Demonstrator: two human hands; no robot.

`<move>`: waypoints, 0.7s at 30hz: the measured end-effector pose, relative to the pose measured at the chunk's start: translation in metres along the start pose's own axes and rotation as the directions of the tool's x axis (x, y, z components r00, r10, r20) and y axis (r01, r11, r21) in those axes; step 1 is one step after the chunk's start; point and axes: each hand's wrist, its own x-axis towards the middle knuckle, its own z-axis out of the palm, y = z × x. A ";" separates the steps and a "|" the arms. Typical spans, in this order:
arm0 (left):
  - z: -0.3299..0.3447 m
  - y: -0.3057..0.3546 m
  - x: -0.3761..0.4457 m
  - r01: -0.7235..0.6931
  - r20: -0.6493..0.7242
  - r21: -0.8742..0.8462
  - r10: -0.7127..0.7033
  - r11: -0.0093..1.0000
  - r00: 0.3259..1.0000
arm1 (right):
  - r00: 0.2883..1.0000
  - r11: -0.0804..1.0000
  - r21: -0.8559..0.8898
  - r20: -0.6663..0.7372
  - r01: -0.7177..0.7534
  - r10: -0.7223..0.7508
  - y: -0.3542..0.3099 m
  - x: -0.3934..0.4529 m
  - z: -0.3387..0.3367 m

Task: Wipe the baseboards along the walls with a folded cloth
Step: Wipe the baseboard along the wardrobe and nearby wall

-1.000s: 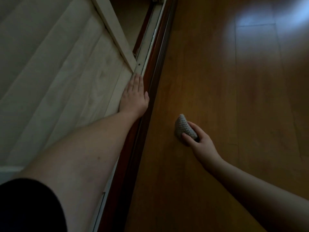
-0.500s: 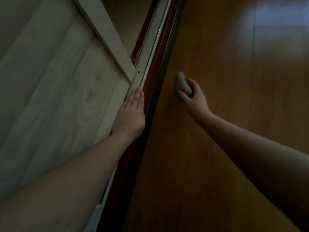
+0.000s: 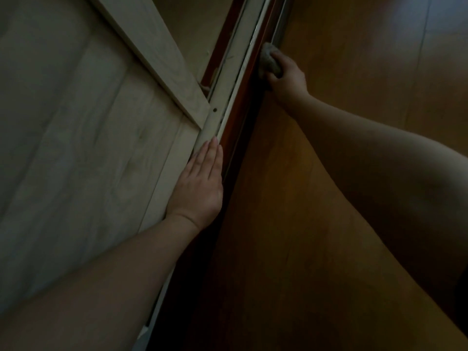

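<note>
Cloth [image 3: 270,60] gripped in right hand [image 3: 287,77], upper centre of frame — pressed against dark red baseboard [image 3: 243,117]. Left hand [image 3: 198,184] flat, fingers straight and together — on pale panel edge.

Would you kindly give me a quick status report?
Right hand grips cloth, pressed against dark baseboard. Left hand flat on pale ledge. Nothing in the way.

dim room; glossy orange-brown wooden plank floor [image 3: 354,122] with pale light glare top right, whitewashed pale wood panel door [image 3: 63,122] at left.
</note>
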 end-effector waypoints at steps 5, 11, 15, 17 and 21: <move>-0.001 0.001 0.000 0.007 0.001 -0.001 -0.007 1.000 1.000 | 0.998 1.000 0.004 0.059 0.008 -0.008 0.007 -0.022 0.000; -0.004 0.001 0.002 0.007 0.032 0.030 -0.008 1.000 0.999 | 0.995 0.995 -0.065 0.071 0.078 -0.074 0.021 -0.095 0.034; -0.007 0.001 0.003 0.008 0.050 0.034 -0.009 0.999 0.999 | 0.992 0.990 -0.089 0.078 0.110 -0.104 0.029 -0.152 0.062; -0.008 0.002 0.002 0.015 0.054 0.025 -0.016 1.000 0.998 | 0.993 0.991 -0.086 0.073 0.104 -0.098 0.031 -0.181 0.077; -0.010 0.002 0.002 0.020 0.059 0.013 -0.021 1.000 0.998 | 0.993 0.994 -0.064 0.090 0.086 -0.080 0.035 -0.235 0.101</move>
